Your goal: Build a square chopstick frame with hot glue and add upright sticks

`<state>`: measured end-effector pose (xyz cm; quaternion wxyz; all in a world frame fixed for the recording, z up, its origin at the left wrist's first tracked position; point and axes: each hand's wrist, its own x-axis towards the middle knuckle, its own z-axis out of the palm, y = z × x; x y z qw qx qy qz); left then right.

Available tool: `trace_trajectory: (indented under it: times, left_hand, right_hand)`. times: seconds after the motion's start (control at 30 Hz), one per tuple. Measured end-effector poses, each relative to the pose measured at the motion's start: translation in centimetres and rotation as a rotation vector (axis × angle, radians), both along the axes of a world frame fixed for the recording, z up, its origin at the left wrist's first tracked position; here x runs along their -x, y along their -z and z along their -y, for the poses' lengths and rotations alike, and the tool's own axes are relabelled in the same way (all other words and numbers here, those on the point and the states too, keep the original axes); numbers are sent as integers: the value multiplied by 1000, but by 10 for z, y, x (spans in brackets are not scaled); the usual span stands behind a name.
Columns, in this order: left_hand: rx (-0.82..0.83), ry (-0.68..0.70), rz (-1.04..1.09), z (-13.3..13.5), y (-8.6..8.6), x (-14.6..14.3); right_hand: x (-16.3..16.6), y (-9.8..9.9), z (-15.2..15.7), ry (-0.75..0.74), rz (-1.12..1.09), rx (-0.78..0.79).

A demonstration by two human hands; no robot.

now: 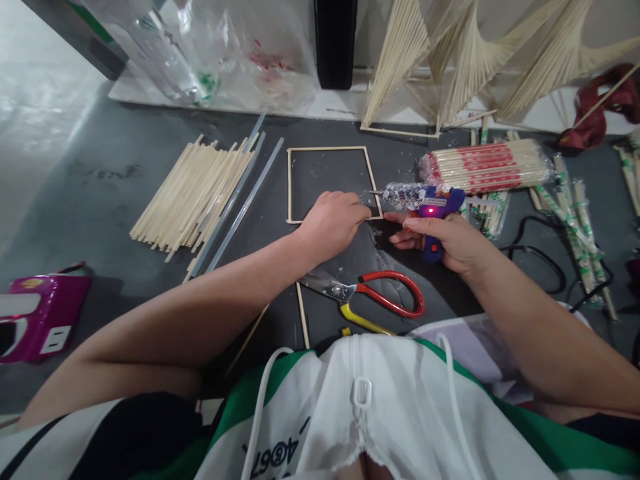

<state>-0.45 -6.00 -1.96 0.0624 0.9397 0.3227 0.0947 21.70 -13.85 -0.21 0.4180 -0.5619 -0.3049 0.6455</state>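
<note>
A square frame of thin wooden sticks (327, 148) lies flat on the dark table. My left hand (333, 220) is closed at its near side, fingers pinching the stick by the near right corner. My right hand (450, 240) grips a blue hot glue gun (440, 205), its red light lit and its metal tip pointing left over the frame's right side. Foil-like wrapping covers the gun's front. Just below my hands lie scissors (390, 287) with one red and one yellow handle, the blades partly behind my left forearm.
Loose wooden sticks (190, 197) lie at the left beside clear glue sticks (245, 203). A wrapped bundle of sticks (485, 165) is on the right, near a black cable (550, 257). Twisted stick structures (400, 60) stand at the back. A magenta device (55, 310) sits far left.
</note>
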Motion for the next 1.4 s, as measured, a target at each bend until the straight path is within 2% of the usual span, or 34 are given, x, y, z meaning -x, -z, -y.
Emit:
trace_trajectory:
  times: [0.17,0.37,0.5,0.8,1.4]
  left_hand:
    - [-2,5,17,0,1,1]
    - [14,-2,10,0,0,1]
    - [17,-8,0,0,0,1]
    - [25,-2,4,0,-2,0]
    - [17,-1,4,0,0,1]
  right_hand:
    - [-6,-2,2,-18,32,-27]
    - [-33,-8,5,-154,297,-47]
    - [-39,-10,8,-166,390,-47]
    - [-31,-17,8,-213,469,46]
    - [-43,-15,6,-282,492,69]
